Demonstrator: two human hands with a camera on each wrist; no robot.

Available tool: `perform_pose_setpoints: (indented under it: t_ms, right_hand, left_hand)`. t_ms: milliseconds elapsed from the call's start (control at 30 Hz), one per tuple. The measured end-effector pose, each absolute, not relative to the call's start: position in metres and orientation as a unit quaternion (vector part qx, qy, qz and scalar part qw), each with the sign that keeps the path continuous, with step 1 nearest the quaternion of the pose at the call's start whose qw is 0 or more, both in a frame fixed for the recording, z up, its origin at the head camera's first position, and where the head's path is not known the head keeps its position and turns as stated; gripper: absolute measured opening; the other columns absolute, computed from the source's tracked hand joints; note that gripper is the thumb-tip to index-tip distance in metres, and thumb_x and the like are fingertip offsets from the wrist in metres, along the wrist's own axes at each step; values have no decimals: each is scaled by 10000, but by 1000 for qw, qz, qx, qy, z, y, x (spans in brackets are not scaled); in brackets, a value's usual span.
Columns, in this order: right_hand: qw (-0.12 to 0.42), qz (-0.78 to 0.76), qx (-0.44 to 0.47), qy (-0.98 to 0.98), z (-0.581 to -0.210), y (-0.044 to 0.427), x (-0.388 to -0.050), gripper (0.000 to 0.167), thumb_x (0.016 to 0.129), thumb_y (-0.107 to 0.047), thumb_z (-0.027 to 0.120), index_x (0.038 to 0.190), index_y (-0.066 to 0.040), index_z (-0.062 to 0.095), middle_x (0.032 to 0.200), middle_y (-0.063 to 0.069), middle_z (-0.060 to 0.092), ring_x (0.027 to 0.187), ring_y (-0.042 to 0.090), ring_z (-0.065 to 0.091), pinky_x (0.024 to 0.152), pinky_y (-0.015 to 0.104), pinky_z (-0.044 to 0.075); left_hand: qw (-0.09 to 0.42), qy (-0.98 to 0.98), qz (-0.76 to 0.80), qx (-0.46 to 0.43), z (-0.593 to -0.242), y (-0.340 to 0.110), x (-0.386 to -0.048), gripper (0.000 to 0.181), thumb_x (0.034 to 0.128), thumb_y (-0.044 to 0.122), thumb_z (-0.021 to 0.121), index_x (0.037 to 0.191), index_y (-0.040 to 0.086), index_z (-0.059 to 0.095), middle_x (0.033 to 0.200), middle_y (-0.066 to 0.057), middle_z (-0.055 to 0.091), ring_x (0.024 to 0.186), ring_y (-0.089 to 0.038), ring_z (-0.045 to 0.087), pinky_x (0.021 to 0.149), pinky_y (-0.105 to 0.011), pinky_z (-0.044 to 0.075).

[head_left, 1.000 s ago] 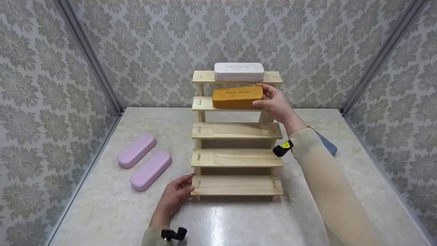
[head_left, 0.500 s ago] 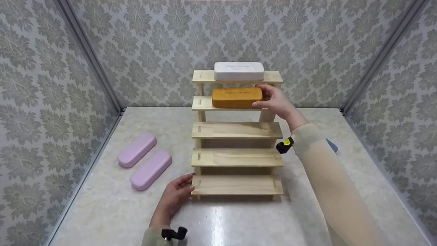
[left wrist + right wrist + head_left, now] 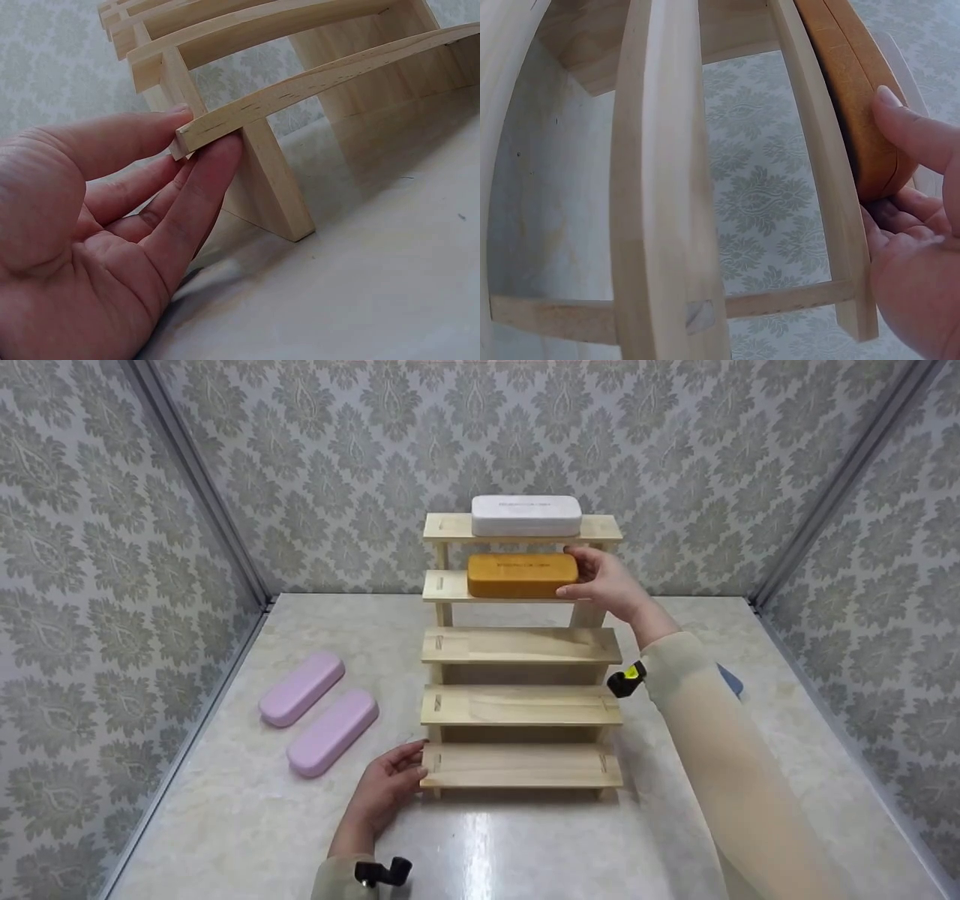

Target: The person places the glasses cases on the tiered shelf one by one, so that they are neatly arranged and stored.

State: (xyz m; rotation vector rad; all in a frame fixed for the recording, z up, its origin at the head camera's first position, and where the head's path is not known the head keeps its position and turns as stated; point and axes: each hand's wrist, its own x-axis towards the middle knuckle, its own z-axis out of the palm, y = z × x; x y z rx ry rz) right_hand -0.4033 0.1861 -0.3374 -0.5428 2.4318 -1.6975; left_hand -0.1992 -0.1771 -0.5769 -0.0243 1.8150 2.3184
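Observation:
A wooden tiered rack (image 3: 521,645) stands on the table. An orange-brown glasses case (image 3: 523,577) sits level on its second shelf from the top. My right hand (image 3: 611,585) grips the right end of that case. In the right wrist view, the thumb (image 3: 911,131) lies on the front of the brown case (image 3: 870,112), with the other fingers curled by its end. Low on the left, my left hand (image 3: 386,787) pinches the bottom shelf's left end. The left wrist view shows the thumb above the shelf board (image 3: 247,109) and fingers below it.
A white glasses case (image 3: 526,516) rests on the top shelf. Two pink glasses cases, one farther back (image 3: 302,690) and one nearer (image 3: 333,733), lie left of the rack. Right of it, a blue object (image 3: 730,680) is mostly hidden by my right sleeve. Patterned walls enclose the table.
The brown case has gone from slightly tilted to level on its shelf, my right hand still gripping its end. The right forearm has shifted slightly right, covering more of the blue object.

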Motion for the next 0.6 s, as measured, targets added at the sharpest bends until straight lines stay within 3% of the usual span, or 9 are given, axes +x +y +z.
perform_pose_setpoints:
  t_ms: [367, 600]
  right_hand:
    - [57, -573, -177, 798, -338, 186, -403, 808, 846, 111, 743, 1551, 69, 350, 1594, 236, 421, 1471, 335, 437, 1243, 420, 359]
    - [61, -571, -179, 799, -338, 188, -401, 823, 859, 97, 739, 1570, 52, 326, 1639, 218, 354, 1519, 335, 372, 1264, 420, 323]
  left_hand:
    - [101, 617, 780, -12, -578, -178, -201, 609, 917, -50, 658, 1482, -104, 438, 1145, -2, 684, 978, -137, 680, 768, -239, 598]
    - [102, 615, 782, -8, -577, -178, -201, 612, 921, -48, 665, 1484, -108, 432, 1151, 0, 678, 1011, -125, 675, 817, -252, 606]
